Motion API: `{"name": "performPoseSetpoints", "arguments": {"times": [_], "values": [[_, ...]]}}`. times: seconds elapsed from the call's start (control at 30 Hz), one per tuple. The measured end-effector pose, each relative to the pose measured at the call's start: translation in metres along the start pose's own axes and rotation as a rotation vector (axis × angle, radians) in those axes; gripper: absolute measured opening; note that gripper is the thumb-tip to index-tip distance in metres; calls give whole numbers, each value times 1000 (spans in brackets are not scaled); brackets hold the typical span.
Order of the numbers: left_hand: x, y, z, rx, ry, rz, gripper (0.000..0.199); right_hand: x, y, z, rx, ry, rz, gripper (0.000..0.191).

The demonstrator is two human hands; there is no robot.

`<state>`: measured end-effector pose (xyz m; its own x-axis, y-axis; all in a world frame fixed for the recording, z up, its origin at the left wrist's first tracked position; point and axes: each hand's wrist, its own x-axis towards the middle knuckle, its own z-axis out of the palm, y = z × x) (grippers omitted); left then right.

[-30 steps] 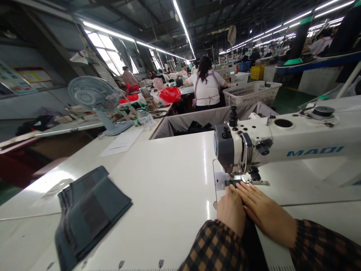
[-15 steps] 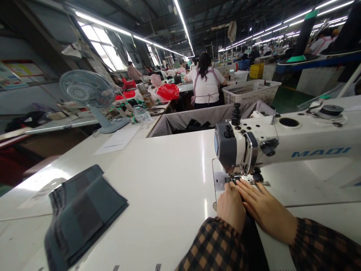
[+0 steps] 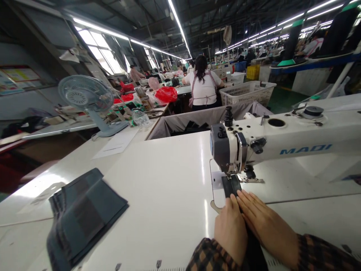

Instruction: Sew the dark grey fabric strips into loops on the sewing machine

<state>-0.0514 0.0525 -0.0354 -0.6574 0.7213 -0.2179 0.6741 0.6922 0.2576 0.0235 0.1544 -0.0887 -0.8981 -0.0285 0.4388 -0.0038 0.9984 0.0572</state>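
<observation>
A dark fabric strip [image 3: 231, 185] runs from under the presser foot of the white sewing machine [image 3: 270, 141] back beneath my hands, and its far end lies on the metal needle plate. My left hand [image 3: 230, 227] is closed on the strip's left side, its fingers curled and pressed together. Against the strip's right edge lies my right hand [image 3: 266, 224], flat with its fingers stretched out and close together. Both hands are a short way in front of the needle. Part of the strip is hidden under them and the left forearm.
At the left on the white table [image 3: 158, 180] lies a stack of dark fabric pieces [image 3: 87, 214]. Behind it are a paper sheet [image 3: 116, 145] and a fan [image 3: 87, 98]. Beyond the table are a cloth-lined bin [image 3: 163, 126], a white basket [image 3: 248, 94] and a seated co-worker [image 3: 203, 86].
Both hands have moved back toward me, away from the needle. More of the dark strip now shows between the fingertips and the presser foot. The view has shifted slightly.
</observation>
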Motion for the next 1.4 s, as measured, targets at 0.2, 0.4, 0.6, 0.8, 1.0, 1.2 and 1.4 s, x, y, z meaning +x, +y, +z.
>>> {"name": "performPoseSetpoints", "arguments": {"times": [0.2, 0.4, 0.6, 0.8, 1.0, 1.2, 1.4], "values": [[31, 1, -13, -39, 43, 34, 44, 18, 12, 8, 83, 0, 42, 41], [15, -6, -7, -148, 123, -15, 36, -2, -14, 4, 170, 24, 194, 39], [-106, -6, 42, -580, 221, -181, 30, -79, -82, -36, 500, 76, 398, 46], [-169, -2, 71, -1015, 105, -279, 27, -134, -127, -59, 1044, 95, 958, 47], [-175, 3, 74, -1363, 49, -298, 28, -159, -147, -59, 1204, -107, 1217, 50], [-187, 8, 66, -986, 111, -296, 25, -160, -144, -58, 1132, -34, 930, 42], [-178, 20, 32, -98, -64, -112, 22, -147, -147, -58, 1179, -120, 825, 39]]}}
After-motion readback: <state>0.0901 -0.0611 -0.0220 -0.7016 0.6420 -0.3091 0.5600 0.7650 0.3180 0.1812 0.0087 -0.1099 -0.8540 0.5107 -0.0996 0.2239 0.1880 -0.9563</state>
